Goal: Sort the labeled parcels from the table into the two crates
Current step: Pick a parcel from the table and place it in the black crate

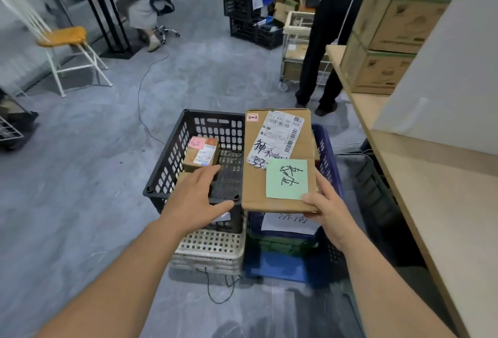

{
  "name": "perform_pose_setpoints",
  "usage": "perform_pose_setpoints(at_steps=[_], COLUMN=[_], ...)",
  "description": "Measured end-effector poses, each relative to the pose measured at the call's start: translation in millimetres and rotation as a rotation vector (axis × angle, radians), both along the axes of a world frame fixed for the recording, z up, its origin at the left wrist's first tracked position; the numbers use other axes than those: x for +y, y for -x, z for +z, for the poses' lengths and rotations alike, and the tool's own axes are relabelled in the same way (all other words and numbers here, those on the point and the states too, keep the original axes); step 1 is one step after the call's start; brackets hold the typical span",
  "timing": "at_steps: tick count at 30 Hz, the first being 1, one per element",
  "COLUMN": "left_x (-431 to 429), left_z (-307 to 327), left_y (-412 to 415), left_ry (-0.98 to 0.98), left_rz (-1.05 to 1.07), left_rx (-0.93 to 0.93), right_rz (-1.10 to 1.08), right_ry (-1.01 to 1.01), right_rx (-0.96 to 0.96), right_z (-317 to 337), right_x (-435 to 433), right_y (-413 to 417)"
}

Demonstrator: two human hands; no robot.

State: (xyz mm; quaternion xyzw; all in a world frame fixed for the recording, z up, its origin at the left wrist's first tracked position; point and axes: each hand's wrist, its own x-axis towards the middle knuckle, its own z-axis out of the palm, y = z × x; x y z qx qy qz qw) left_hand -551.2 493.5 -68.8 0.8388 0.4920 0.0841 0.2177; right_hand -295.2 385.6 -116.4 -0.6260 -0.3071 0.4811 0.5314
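Note:
My right hand (327, 208) grips the near right corner of a flat cardboard parcel (277, 184) with a shipping label and a green note, held level over the blue crate (323, 154). My left hand (196, 197) hovers with fingers spread over the near rim of the black crate (172, 154) and holds nothing. Inside the black crate lies a small cardboard parcel (200, 153) with a pink note. A white paper sign (291, 223) hangs on the blue crate's front.
The black crate stands on a white perforated crate (213, 248). A wooden table (431, 192) runs along the right with stacked cartons (388, 38) and a large white box (452, 73). A person (331, 41) stands behind the crates by a cart. A white chair (62, 41) is at far left.

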Motion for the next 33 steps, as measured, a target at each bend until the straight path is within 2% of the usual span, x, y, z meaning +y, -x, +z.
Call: perform_pose_setpoints(at_steps=[7, 18, 21, 25, 33], left_x=[56.1, 214.4, 248.8, 281.7, 307.7], left_z=[-27.2, -57.3, -74.4, -99.4, -158.4], left_y=[33.6, 83.6, 92.7, 92.6, 72.4], left_ry=[0.054, 0.152, 0.196, 0.260, 0.413], left_rz=[0.052, -0.017, -0.060, -0.125, -0.142], left_rx=[0.017, 0.012, 0.060, 0.098, 0.053], right_rz=[0.029, -0.040, -0.055, -0.086, -0.108], right_ry=[0.071, 0.258, 0.301, 0.352, 0.442], right_rx=[0.025, 0.064, 0.081, 0.119, 0.131], right_z=[-18.9, -52.4, -68.7, -90.9, -134.8], right_x=[64.5, 191.6, 220.8, 243.0, 270.3], right_y=[16.3, 75.4, 94.1, 109.7, 111.0])
